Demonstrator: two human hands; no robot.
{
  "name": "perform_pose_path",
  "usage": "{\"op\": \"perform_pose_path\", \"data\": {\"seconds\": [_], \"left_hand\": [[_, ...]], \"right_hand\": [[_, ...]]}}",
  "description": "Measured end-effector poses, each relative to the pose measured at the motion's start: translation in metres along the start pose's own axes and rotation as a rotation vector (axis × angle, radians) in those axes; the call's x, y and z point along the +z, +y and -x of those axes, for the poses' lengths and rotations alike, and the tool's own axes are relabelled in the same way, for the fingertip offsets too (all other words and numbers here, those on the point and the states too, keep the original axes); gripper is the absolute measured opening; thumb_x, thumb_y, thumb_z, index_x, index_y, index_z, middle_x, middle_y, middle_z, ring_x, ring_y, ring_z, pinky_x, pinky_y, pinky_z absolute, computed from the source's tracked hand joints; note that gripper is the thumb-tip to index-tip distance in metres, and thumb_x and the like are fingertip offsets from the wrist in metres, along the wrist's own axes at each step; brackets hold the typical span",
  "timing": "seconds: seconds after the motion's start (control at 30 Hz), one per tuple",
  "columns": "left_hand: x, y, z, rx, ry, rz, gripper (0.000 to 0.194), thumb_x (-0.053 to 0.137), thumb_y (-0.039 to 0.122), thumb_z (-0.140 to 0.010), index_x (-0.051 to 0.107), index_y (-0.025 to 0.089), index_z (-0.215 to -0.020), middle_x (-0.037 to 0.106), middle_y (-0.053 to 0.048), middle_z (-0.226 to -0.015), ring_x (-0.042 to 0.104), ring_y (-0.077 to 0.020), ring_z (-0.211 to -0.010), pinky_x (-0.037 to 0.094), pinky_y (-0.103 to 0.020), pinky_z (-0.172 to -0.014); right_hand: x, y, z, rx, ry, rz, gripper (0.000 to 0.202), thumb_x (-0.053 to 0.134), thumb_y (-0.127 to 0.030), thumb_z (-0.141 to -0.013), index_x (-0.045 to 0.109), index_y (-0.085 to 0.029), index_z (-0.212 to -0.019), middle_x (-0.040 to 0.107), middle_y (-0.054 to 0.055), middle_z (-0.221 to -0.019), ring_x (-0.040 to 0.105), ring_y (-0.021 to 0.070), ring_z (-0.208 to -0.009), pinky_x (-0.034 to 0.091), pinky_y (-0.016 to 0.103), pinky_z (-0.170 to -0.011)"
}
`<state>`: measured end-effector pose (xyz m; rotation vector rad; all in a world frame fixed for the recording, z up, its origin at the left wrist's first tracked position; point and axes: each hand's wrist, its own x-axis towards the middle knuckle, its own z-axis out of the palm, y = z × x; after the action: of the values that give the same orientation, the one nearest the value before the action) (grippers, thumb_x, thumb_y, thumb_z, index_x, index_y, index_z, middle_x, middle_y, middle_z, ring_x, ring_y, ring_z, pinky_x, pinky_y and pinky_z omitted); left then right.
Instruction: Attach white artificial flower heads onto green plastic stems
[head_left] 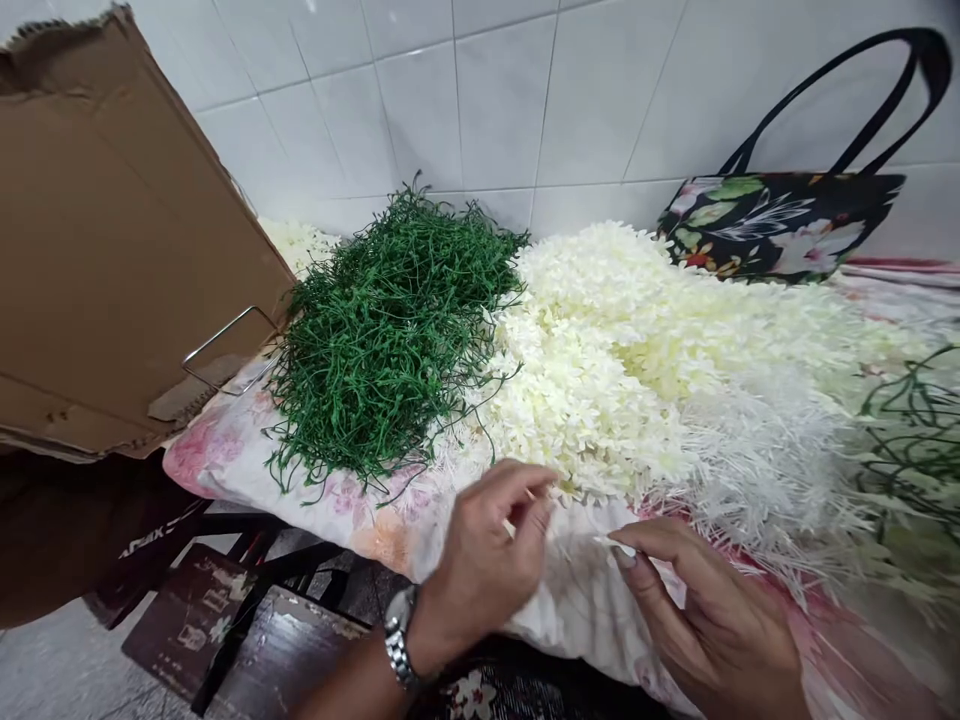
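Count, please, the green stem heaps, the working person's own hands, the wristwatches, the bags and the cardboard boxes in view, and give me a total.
Green stem heaps: 2 (larger heap, right-edge heap)
Hands: 2 (left hand, right hand)
Wristwatch: 1
Floral bag: 1
Cardboard box: 1
Total: 7

Held piece [616, 544]: white | Blossom heap [592, 400]: cream-white, yellow tinge | Slender strands [765, 450]: white | Stem pile [390, 330]: dark green | Cloth [386, 535]: white, pink-lilac-orange floral print | Bag [780, 225]: black, multicolour floral print | Carton [112, 230]: brown | Wall tiles [495, 110]: pale grey, darker grid lines | Wristwatch [397, 645]: silver
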<state>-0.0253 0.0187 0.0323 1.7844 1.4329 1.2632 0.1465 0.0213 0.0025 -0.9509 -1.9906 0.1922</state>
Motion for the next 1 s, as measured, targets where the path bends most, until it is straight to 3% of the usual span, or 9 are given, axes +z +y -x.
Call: {"op": "perform_pose_path", "data": {"seconds": [0.13,0.23,0.37,0.5,0.6,0.67,0.73,0.9,1.0], "left_hand": [[-0.024,-0.015,-0.029,0.047,0.165,-0.584,0.022,0.040,0.009,-0.085,0.061,0.012,-0.091,0.063,-0.009,-0.083,0.060,-0.0186,-0.076,0.047,-0.027,-0.065],[-0.029,-0.023,-0.044,-0.039,0.091,-0.894,0.026,0.038,0.006,-0.084,0.062,0.015,-0.088,0.063,-0.008,-0.085,0.062,-0.0191,-0.071,0.043,-0.027,-0.058],[-0.026,-0.027,-0.052,-0.127,-0.006,-1.015,0.025,0.042,0.007,-0.081,0.062,0.019,-0.089,0.065,-0.006,-0.086,0.063,-0.0196,-0.066,0.040,-0.027,-0.053],[-0.027,-0.031,-0.052,-0.092,0.062,-0.855,0.024,0.042,0.004,-0.079,0.063,0.018,-0.082,0.066,-0.005,-0.084,0.064,-0.0199,-0.073,0.042,-0.027,-0.059],[-0.031,-0.036,-0.048,-0.003,0.166,-0.601,0.029,0.042,0.002,-0.078,0.062,0.015,-0.096,0.066,-0.006,-0.090,0.062,-0.0169,-0.079,0.044,-0.025,-0.066],[-0.033,-0.036,-0.044,0.038,0.193,-0.444,0.030,0.043,0.002,-0.078,0.062,0.015,-0.098,0.064,-0.005,-0.086,0.060,-0.0134,-0.071,0.043,-0.022,-0.062],[-0.034,-0.033,-0.038,0.049,0.200,-0.329,0.023,0.045,0.004,-0.077,0.063,0.015,-0.088,0.060,-0.002,-0.076,0.055,-0.0103,-0.060,0.041,-0.020,-0.055],[-0.031,-0.010,-0.022,-0.033,0.276,-0.130,0.012,0.051,0.009,-0.074,0.061,0.016,-0.073,0.056,0.003,-0.064,0.048,-0.0073,-0.051,0.036,-0.017,-0.047],[-0.025,0.004,-0.011,-0.126,0.264,0.001,0.009,0.053,0.011,-0.072,0.059,0.017,-0.071,0.052,0.006,-0.053,0.044,-0.0059,-0.042,0.033,-0.016,-0.042]], "right_hand": [[0.000,0.009,0.004,-0.010,-0.021,0.019,0.008,0.047,-0.015,-0.087,0.054,-0.017,-0.088,0.062,0.002,-0.070,0.061,0.0107,-0.065,0.047,0.019,-0.063],[0.001,0.012,0.006,-0.052,-0.048,0.037,0.007,0.048,-0.015,-0.086,0.055,-0.017,-0.089,0.063,0.004,-0.073,0.061,0.0118,-0.067,0.048,0.020,-0.065],[0.003,0.008,0.004,-0.061,-0.001,0.014,0.008,0.048,-0.015,-0.087,0.055,-0.016,-0.087,0.063,0.003,-0.070,0.061,0.0109,-0.065,0.048,0.019,-0.066],[0.003,0.004,-0.001,-0.054,0.022,-0.008,0.010,0.047,-0.014,-0.086,0.057,-0.016,-0.082,0.062,0.002,-0.066,0.062,0.0095,-0.062,0.048,0.017,-0.063],[0.002,0.003,-0.001,-0.052,0.019,-0.018,0.011,0.048,-0.013,-0.085,0.058,-0.016,-0.082,0.062,0.002,-0.065,0.062,0.0096,-0.061,0.048,0.017,-0.061],[0.003,0.004,0.000,-0.044,0.022,-0.033,0.010,0.049,-0.013,-0.084,0.058,-0.016,-0.082,0.062,0.002,-0.066,0.061,0.0097,-0.062,0.048,0.017,-0.061],[0.003,0.005,0.001,-0.027,0.022,-0.062,0.009,0.050,-0.012,-0.083,0.058,-0.016,-0.085,0.062,0.002,-0.068,0.061,0.0101,-0.064,0.048,0.018,-0.062],[-0.001,0.005,0.004,0.101,0.005,-0.205,0.010,0.052,-0.011,-0.083,0.058,-0.018,-0.086,0.061,0.003,-0.077,0.060,0.0124,-0.073,0.048,0.022,-0.065],[-0.007,-0.002,0.002,0.185,0.013,-0.290,0.009,0.053,-0.012,-0.083,0.059,-0.020,-0.084,0.061,0.007,-0.094,0.059,0.0154,-0.084,0.049,0.027,-0.071]]}}
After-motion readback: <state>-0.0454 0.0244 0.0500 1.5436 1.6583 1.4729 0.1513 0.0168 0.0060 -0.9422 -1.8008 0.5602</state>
